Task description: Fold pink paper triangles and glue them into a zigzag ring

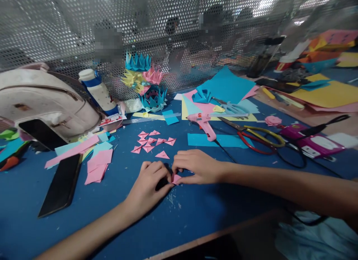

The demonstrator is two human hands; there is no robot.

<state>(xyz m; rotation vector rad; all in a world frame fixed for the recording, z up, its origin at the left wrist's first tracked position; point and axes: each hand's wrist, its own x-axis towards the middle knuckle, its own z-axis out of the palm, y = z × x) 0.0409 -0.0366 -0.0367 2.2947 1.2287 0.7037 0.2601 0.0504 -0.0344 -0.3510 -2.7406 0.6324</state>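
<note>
Between my two hands, low over the blue table, is a small piece of pink paper (176,179) that looks folded. The fingertips of my left hand (151,181) pinch its left edge. From the other side, the thumb and fingers of my right hand (197,166) close on it, partly covering it. Just beyond my hands lie several small folded pink paper triangles (148,142) in a loose group. To the left of them rests a stack of pink paper squares (97,167).
A pink glue gun (203,125), its cord trailing right, lies beyond my right hand near red-and-yellow-handled scissors (251,135). Folded paper flowers (153,98) stand by the perforated metal screen. Further left are a phone (60,187), a bottle (97,90) and a pale backpack (41,100).
</note>
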